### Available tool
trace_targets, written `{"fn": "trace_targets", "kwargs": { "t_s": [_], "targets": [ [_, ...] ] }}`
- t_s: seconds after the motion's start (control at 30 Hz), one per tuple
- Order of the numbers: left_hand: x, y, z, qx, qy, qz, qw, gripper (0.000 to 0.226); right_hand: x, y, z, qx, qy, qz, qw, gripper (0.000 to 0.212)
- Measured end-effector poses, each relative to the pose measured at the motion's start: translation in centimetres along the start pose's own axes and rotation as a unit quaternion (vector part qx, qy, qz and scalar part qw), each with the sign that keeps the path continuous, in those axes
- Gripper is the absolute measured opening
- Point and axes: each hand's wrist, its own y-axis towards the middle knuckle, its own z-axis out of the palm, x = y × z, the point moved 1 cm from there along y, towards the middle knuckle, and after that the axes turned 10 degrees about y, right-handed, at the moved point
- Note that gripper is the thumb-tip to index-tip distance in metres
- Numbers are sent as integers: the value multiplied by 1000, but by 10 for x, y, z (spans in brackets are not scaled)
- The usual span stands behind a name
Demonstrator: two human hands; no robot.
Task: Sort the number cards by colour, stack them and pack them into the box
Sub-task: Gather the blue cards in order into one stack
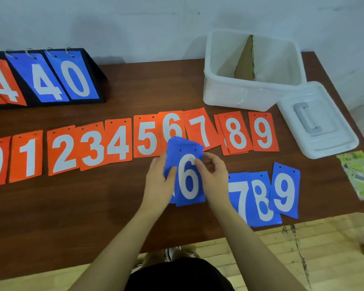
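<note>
blue cards in hand, orange row laid out

a stack of blue cards (187, 177), topped by a 6, is gripped above the desk (93, 206) by the left hand (159, 181) at its left edge and pinched by the right hand (213, 175) fingers at its right edge. blue 7, 8, 9 (263, 196) are laid just right. orange cards 0–9 (118, 141) are ranged behind. the open white box (250, 95) is placed far right, lid (317, 120) beside it

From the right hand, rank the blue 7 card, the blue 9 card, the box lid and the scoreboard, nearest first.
Measured from the right hand:
1. Blue 7 card, just right of it.
2. Blue 9 card, further right.
3. Box lid, far right.
4. Scoreboard, far left corner.
</note>
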Motion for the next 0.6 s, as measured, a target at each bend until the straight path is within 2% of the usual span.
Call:
{"fn": "trace_targets", "kwargs": {
  "t_s": [0.07, 0.13, 0.17, 0.27, 0.37, 0.47, 0.6],
  "targets": [
    [3, 6, 0, -9, -20, -30, 999, 40, -10, 8, -28, -74, -120, 4, 990, 35],
    [7, 10, -1, -7, -38, -50, 998, 40, -24, 10, -57, -134, -272, 55, 951, 50],
    [8, 13, -1, -2, -41, -51, 998, 39, -30, 9, -66, -148, -314, 82, 934, 59],
    [11, 20, 3, 15, -48, -48, 998, 37, -35, 7, -67, -159, -326, 101, 926, 79],
    [9, 24, 7, 31, -48, -38, 998, 38, -36, 10, -55, -146, -350, 94, 920, 85],
    [4, 27, 4, 33, -42, -22, 998, 39, -35, 14, -52, -138, -343, 98, 924, 75],
    [3, 31, -5, 20, -32, -27, 999, 42, -25, 13, -58, -79, -222, 41, 971, 34]
  ]
}}
